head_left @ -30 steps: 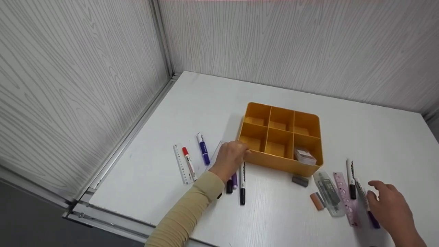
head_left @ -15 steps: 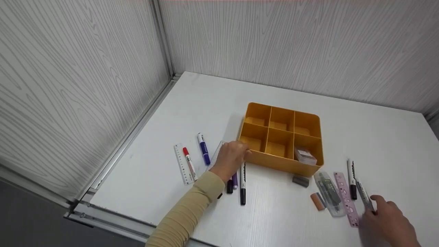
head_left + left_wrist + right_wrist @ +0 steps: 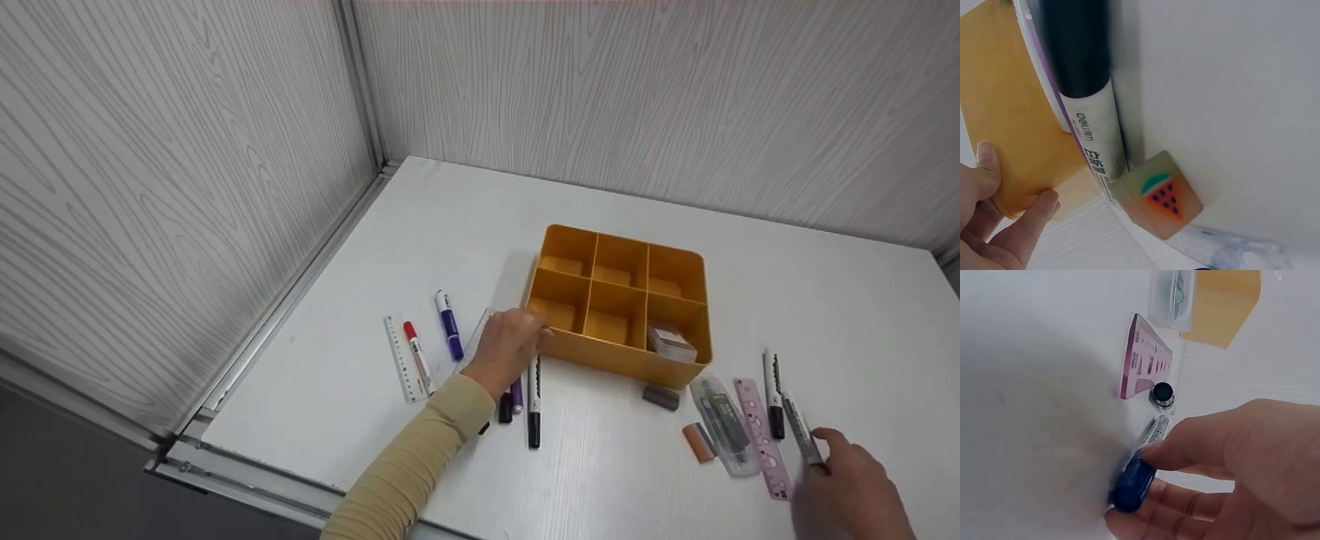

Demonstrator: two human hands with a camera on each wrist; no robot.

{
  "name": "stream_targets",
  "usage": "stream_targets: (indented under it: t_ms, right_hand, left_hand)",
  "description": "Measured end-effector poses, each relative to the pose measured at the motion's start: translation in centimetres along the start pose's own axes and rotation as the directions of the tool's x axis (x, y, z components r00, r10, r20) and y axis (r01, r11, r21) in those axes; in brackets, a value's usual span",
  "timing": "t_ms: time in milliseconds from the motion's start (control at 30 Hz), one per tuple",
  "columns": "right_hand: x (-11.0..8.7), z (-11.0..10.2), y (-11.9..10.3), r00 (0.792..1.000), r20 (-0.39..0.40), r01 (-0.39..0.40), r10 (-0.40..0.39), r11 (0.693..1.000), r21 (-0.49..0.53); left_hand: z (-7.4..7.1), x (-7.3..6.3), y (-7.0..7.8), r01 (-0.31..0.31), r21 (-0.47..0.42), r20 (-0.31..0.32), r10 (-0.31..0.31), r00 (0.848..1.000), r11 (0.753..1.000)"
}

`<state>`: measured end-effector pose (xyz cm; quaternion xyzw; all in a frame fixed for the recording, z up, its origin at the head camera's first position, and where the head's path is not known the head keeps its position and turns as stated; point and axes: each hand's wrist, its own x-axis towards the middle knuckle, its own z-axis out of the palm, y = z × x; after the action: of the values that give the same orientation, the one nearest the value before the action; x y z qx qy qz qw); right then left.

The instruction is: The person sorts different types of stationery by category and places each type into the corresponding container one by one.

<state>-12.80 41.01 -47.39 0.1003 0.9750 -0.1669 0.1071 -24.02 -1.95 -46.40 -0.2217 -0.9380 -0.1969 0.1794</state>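
My left hand (image 3: 508,346) grips the near left corner of a yellow six-compartment box (image 3: 600,354), thumb and fingers on either side of its wall in the left wrist view. A stack of small clear-wrapped items (image 3: 671,343) lies in the box's near right compartment. At the right, my right hand (image 3: 855,484) pinches a white marker (image 3: 801,427) by its dark blue cap (image 3: 1134,481) between thumb and fingers. That marker lies along the table, its far end beside a black-capped marker (image 3: 774,394).
Left of the box are a clear ruler (image 3: 405,358), a red-capped marker (image 3: 418,356), a blue marker (image 3: 449,325) and a watermelon-print block (image 3: 1159,197). Near the right hand lie a pink ruler (image 3: 763,439), a clear case (image 3: 724,427), a grey piece (image 3: 661,397) and an orange-grey eraser (image 3: 699,442).
My right hand has come down onto the marker and taken hold of its cap end, which it now covers in the head view. The left hand stays on the box corner.
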Motion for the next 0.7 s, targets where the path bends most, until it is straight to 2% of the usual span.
stream_targets:
  t_ms: [167,400,467,567,700]
  right_hand:
    - [-0.2,-0.1,-0.1,0.996,-0.09,0.019,-0.019,1.0,0.0]
    - [-0.5,-0.7,-0.6,0.977,-0.201,0.066,-0.065,0.998,-0.003]
    - [-0.7,-0.7,-1.0,0.961,-0.264,0.083,-0.081,0.997,-0.003]
    - [-0.9,-0.8,-1.7,0.916,-0.375,0.152,-0.144,0.988,-0.01]
    - [-1.0,-1.3,-3.0,0.87,-0.45,0.219,-0.201,0.976,-0.013]
  left_hand:
    - [-0.1,0.0,0.1,0.009,-0.011,0.01,-0.009,1.0,1.0]
    - [-0.1,0.1,0.3,0.018,0.042,0.027,-0.02,0.999,0.999]
    - [-0.1,0.2,0.3,0.022,0.036,0.033,-0.023,0.999,0.999]
    - [-0.1,0.2,0.3,0.026,0.033,0.036,-0.028,0.999,0.999]
    - [-0.2,0.2,0.3,0.028,0.028,0.038,-0.029,0.999,0.999]
